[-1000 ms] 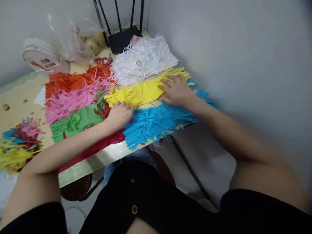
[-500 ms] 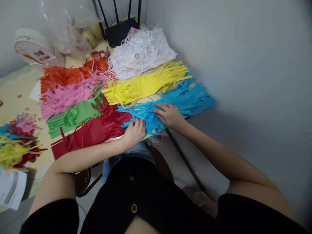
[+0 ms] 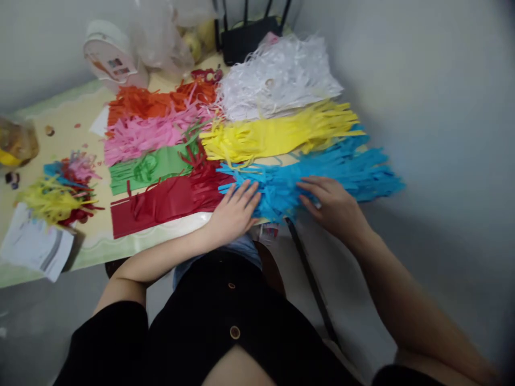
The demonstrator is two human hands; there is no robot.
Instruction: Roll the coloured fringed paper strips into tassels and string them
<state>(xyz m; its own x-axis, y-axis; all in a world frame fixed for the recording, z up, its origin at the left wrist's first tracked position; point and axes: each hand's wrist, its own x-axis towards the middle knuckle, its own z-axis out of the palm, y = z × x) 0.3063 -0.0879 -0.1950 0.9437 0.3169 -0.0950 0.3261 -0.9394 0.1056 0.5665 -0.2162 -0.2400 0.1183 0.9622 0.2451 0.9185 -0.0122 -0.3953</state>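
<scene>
Blue fringed paper [image 3: 281, 187] lies along the table's right front edge, its strips tangled and spread. My left hand [image 3: 235, 212] rests on its left end with fingers stretched out, beside the dark red fringed paper [image 3: 169, 198]. On the blue strips farther right lies my right hand [image 3: 336, 206], fingers extended and thumb apart; its fingertips touch the strips. Behind the blue paper is a yellow fringed paper [image 3: 277, 136], and behind that a pile of white fringed strips [image 3: 277, 80]. Green [image 3: 155, 166], pink [image 3: 148, 134] and orange [image 3: 156, 104] fringed papers lie to the left.
A mixed-colour bundle of strips [image 3: 64, 187] and a printed sheet [image 3: 40, 241] are at the left. At the back stand a pink-white container [image 3: 110, 56], a clear plastic bag [image 3: 156, 37] and a black router [image 3: 249, 40]. A wall [image 3: 434, 107] borders the right side.
The view has shifted, so the table appears farther right. My left fingers have straightened and spread from a curled pose. My right hand stays on the blue strips.
</scene>
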